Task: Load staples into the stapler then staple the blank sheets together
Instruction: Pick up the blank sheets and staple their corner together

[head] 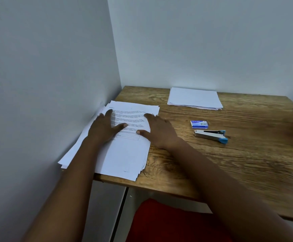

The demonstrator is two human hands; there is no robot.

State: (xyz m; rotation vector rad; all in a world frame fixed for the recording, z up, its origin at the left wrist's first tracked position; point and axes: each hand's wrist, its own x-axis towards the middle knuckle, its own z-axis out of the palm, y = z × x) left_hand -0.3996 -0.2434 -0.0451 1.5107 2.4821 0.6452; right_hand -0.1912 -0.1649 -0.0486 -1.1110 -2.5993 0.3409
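Observation:
A silver stapler (211, 135) with blue ends lies closed on the wooden table (247, 154), right of centre. Just behind it sits a small blue staple box (199, 124). A neat stack of blank white sheets (194, 98) lies at the back of the table. At the left, against the wall, is a loose pile of printed sheets (128, 154). My left hand (105, 126) lies flat on that pile with straight fingers. My right hand (158, 130) rests flat on the pile's right edge, thumb on the paper. Neither hand holds anything.
Grey walls meet in a corner at the table's back left. The printed pile overhangs the table's front edge (159, 187) and touches the left wall. A red seat (168, 222) shows below the table's front edge.

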